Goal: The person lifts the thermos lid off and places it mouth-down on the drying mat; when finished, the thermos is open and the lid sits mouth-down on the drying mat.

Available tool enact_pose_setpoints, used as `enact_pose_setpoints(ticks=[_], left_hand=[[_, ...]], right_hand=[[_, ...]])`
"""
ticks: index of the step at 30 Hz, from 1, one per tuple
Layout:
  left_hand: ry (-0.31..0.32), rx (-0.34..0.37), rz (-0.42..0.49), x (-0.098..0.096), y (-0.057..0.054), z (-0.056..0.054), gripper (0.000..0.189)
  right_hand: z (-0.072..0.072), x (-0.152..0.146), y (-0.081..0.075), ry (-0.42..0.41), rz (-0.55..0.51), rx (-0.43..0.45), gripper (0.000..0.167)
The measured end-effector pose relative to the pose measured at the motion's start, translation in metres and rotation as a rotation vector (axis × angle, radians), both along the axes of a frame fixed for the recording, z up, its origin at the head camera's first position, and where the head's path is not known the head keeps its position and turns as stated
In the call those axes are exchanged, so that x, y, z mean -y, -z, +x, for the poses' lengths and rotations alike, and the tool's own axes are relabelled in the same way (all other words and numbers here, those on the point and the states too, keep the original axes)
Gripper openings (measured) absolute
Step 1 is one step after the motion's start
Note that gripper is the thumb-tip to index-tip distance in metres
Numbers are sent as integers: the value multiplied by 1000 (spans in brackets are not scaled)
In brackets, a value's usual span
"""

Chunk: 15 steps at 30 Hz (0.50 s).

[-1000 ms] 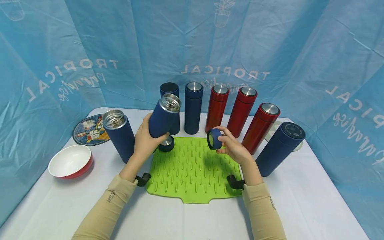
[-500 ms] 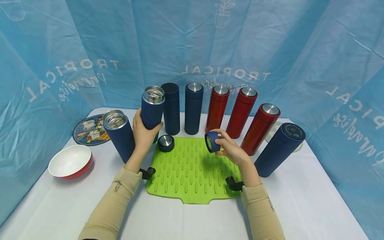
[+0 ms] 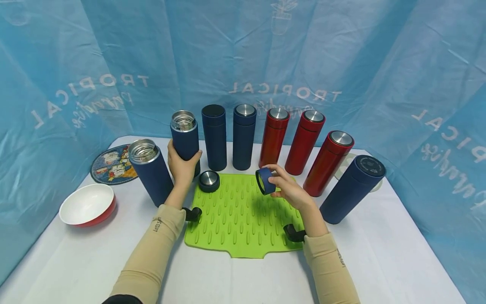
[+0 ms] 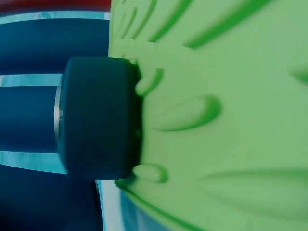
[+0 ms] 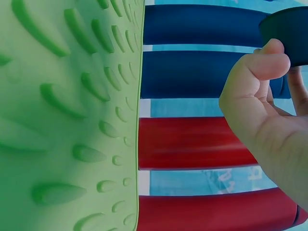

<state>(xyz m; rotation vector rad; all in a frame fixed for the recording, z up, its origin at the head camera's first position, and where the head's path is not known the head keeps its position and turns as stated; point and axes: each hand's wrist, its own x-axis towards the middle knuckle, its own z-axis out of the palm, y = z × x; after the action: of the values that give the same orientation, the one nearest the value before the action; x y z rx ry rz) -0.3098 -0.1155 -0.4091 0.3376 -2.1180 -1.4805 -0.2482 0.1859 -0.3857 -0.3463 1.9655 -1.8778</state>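
Observation:
My left hand (image 3: 182, 166) grips a blue thermos bottle (image 3: 185, 139), lidless and upright, its steel mouth facing up. It stands at the back row's left end, beside a blue bottle with a dark lid (image 3: 214, 137). Above the green ridged mat (image 3: 243, 223), my right hand (image 3: 290, 190) pinches a blue bottle lid (image 3: 265, 181), tipped so its underside faces left. The right wrist view shows thumb and fingers on that lid (image 5: 291, 36). A second lid (image 3: 209, 181) with a steel top sits on the mat's back left corner; the left wrist view shows this lid (image 4: 98, 118) close up.
Another lidless blue bottle (image 3: 152, 173) stands left of my left forearm. A red-and-white bowl (image 3: 88, 204) and a patterned round placemat (image 3: 114, 164) lie farther left. A blue bottle (image 3: 244, 137), several red bottles (image 3: 274, 137) and another blue bottle (image 3: 351, 190) curve round the mat's back and right.
My left hand has carried the lidless bottle left and down from over the mat, turning it upright. My right hand has shifted slightly left with its lid.

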Motion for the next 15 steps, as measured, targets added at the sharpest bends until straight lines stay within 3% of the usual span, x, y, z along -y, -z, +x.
enact_pose_setpoints(ticks=[15], left_hand=[[-55,22,57,3,13,-8,88]], right_hand=[[-4,8,2,19,97,-16,46]])
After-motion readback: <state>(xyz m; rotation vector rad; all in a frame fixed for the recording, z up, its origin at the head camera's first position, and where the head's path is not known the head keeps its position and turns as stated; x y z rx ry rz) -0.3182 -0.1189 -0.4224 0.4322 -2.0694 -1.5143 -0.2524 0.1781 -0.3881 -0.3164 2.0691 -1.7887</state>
